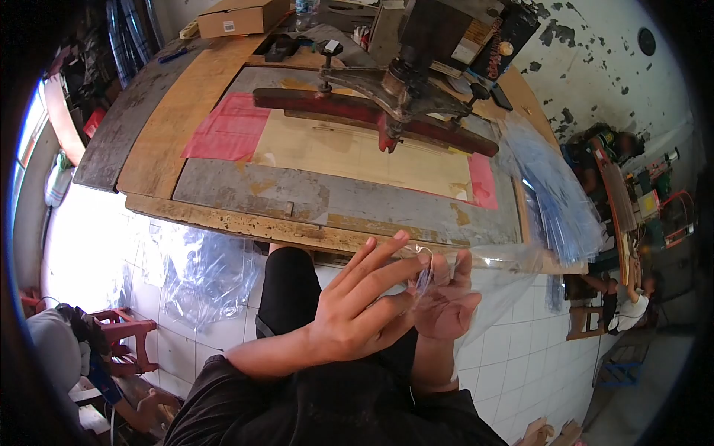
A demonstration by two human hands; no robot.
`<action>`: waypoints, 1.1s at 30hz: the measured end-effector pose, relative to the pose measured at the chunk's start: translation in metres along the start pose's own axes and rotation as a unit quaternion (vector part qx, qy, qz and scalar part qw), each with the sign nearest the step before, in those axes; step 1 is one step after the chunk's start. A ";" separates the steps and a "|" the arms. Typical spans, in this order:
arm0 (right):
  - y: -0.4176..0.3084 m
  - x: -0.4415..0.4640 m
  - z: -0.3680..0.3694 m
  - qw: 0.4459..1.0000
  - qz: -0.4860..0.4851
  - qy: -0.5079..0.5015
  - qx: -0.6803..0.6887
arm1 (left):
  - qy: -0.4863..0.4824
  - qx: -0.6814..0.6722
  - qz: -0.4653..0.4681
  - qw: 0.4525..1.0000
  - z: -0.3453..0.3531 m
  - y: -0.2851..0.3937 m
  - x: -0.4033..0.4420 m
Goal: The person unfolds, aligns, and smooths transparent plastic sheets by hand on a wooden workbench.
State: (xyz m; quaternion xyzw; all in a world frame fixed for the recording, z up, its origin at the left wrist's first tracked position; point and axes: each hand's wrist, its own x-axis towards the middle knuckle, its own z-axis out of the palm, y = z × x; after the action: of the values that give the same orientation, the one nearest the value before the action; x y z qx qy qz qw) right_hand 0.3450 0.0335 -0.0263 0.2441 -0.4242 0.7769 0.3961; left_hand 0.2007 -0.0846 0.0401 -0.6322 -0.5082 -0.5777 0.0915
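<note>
A clear plastic sheet (500, 276) hangs before me, just off the front edge of the worktable. At its left edge is my left hand (361, 301), with the index finger and thumb closed on the plastic and the other fingers stretched out. My right hand (445, 305) is beside it, palm towards me and fingers bent around the same sheet; the film partly covers it. Beyond both hands stands a press with a long red-brown bar (335, 110), over a pale yellow board (335, 149) with pink pieces at its ends.
A pile of clear plastic sheets (558, 197) lies on the table's right side. More plastic (201, 275) is on the tiled floor at left, near a red stool (126, 338) and another person's hand (156, 407). A cardboard box (242, 18) sits at the back.
</note>
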 end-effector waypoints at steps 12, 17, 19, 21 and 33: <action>0.006 0.005 0.002 0.997 0.022 -0.009 0.068 | 0.028 -0.023 -0.003 0.999 -0.002 -0.001 0.004; 0.011 -0.001 -0.001 0.997 0.015 0.029 0.070 | 0.023 -0.041 -0.027 0.999 0.002 -0.016 0.000; 0.015 -0.003 -0.003 0.991 0.021 0.044 0.122 | 0.023 -0.074 -0.045 0.996 0.003 -0.023 -0.003; 0.018 -0.004 -0.003 0.991 0.030 0.052 0.120 | 0.029 -0.084 -0.061 0.994 0.002 -0.026 -0.002; 0.018 0.016 0.000 0.989 0.082 0.046 0.112 | 0.032 -0.122 -0.105 0.986 -0.003 -0.038 0.002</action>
State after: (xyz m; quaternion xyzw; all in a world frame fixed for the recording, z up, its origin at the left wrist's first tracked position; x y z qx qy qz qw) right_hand 0.3206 0.0346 -0.0231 0.2156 -0.3343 0.8600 0.3196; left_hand 0.1701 -0.0681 0.0254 -0.5628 -0.4946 -0.6615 -0.0315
